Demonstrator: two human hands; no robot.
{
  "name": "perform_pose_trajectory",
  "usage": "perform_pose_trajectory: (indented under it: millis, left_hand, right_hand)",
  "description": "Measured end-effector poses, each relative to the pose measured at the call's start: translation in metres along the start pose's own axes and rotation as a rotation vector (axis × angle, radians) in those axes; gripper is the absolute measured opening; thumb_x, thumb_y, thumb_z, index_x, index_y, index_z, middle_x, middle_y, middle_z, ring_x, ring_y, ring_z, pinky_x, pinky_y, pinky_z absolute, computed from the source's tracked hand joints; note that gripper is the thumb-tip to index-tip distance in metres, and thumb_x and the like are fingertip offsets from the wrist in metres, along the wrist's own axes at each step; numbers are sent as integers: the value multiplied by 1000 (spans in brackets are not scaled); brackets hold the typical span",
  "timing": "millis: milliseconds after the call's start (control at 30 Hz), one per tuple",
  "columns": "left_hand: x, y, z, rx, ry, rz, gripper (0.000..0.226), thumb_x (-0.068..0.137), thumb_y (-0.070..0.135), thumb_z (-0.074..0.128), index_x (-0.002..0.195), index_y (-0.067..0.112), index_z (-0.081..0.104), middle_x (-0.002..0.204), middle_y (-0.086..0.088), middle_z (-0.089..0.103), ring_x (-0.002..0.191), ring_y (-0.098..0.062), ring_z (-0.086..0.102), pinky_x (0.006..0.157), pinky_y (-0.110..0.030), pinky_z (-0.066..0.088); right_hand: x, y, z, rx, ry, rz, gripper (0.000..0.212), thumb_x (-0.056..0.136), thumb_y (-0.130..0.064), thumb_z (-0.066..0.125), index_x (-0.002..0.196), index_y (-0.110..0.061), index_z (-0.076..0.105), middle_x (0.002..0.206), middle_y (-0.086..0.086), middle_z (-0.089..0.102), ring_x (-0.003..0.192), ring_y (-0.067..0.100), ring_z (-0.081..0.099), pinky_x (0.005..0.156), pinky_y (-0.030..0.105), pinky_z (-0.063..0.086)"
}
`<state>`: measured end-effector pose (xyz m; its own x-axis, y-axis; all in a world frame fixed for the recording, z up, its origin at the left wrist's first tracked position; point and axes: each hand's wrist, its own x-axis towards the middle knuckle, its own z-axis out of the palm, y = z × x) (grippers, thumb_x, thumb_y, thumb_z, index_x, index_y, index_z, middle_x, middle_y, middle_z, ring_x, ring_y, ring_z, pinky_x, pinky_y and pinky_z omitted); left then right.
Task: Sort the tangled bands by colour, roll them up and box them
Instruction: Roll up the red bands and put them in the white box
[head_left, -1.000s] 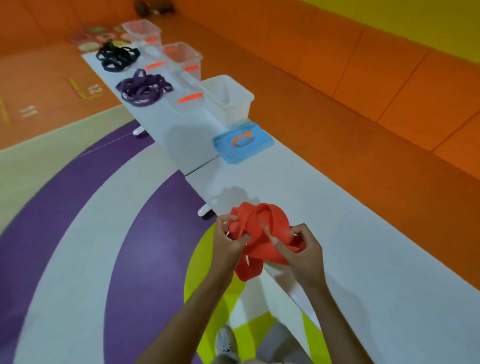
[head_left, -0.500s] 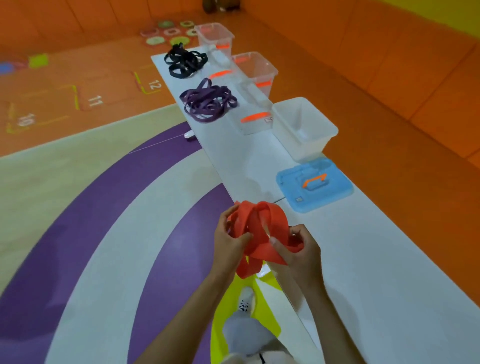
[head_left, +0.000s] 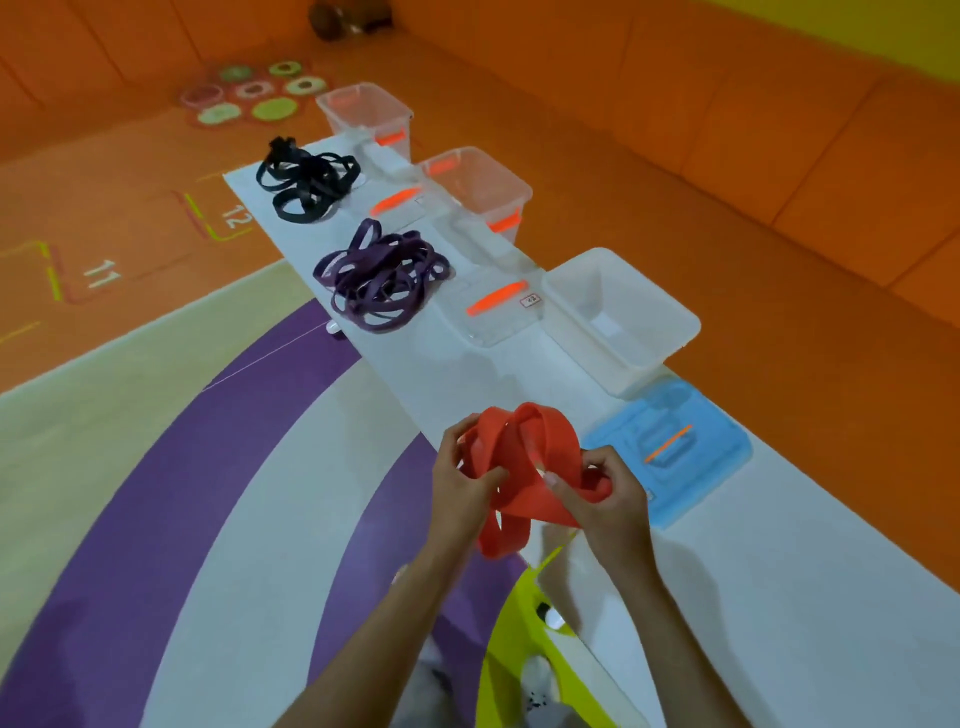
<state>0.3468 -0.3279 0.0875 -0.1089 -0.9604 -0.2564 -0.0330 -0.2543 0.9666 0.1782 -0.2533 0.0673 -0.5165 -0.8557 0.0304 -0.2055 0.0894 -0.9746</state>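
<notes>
Red, purple and black against white

The red band (head_left: 524, 467) is a plain orange-red, while the purple bands (head_left: 382, 283) and black bands (head_left: 306, 184) show dark on the white tabletop (head_left: 779, 597). The lid (head_left: 717, 441) is pale blue (orange handle), the nearest box (head_left: 623, 312) is milky white, and the floor (head_left: 156, 467) is striped in purple and cream arcs.

Matt rubbery red band (head_left: 524, 457), clear plastic boxes (head_left: 478, 187)

Head camera looks down, seemingly close, along table (head_left: 779, 597).
</notes>
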Motion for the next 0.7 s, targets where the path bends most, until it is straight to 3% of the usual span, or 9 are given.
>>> perform_pose_trajectory:
  millis: [67,167,267,333,433,500,600,700]
  left_hand:
    - [35,0,-7,0,-70,23,71,62,-1,66,125,31,63,134,1,67,125,-20,63,98,-44,60]
    - [78,10,-15,4,-181,28,72,62,-1,66,126,31,63,137,8,65,123,-10,64,90,-27,59]
    - [111,19,-20,38,-297,44,73,64,0,66,130,29,61,124,25,68,113,2,66,82,-17,56]
    - [131,23,-22,57,-360,41,74,65,-3,66,133,28,60,125,27,67,114,1,66,83,-18,57]
    - [157,25,-18,72,-433,17,77,72,-14,66,134,29,59,135,9,66,121,-11,65,90,-32,60]
    - [171,23,-12,91,-466,-1,75,71,-11,67,133,33,60,134,5,66,122,-13,65,92,-36,61]
    - [195,24,1,131,-526,-23,73,71,-6,68,131,35,61,129,7,67,117,-10,67,90,-35,62]
    - [224,23,15,232,-574,-75,70,78,-16,70,135,22,58,126,6,67,116,-11,66,89,-28,60]
  right_hand:
    - [13,0,21,-2,85,7,30,78,-24,90,85,-18,61,80,-7,68,74,2,58,71,16,47]
    - [23,-9,49,-25,203,55,33,81,-13,91,84,-22,59,81,-4,67,74,2,56,73,16,46]
    - [32,-19,69,-40,293,108,34,81,-13,90,84,-24,59,82,-8,68,74,0,57,72,14,46]
    - [40,-24,79,-52,344,125,33,81,-14,90,85,-24,59,85,-12,70,77,0,60,74,13,46]
    - [48,-25,90,-92,403,165,31,81,-18,91,86,-22,60,85,-13,70,75,3,59,72,16,47]
    - [55,-22,95,-83,441,202,31,81,-19,91,87,-22,61,86,-14,71,75,10,61,72,22,49]
    - [73,-14,98,6,495,249,28,82,-14,90,90,-21,64,99,-9,77,88,19,71,81,30,55]
    - [90,-2,101,82,556,299,24,83,-16,89,96,-21,70,102,-10,79,89,12,76,79,23,59]
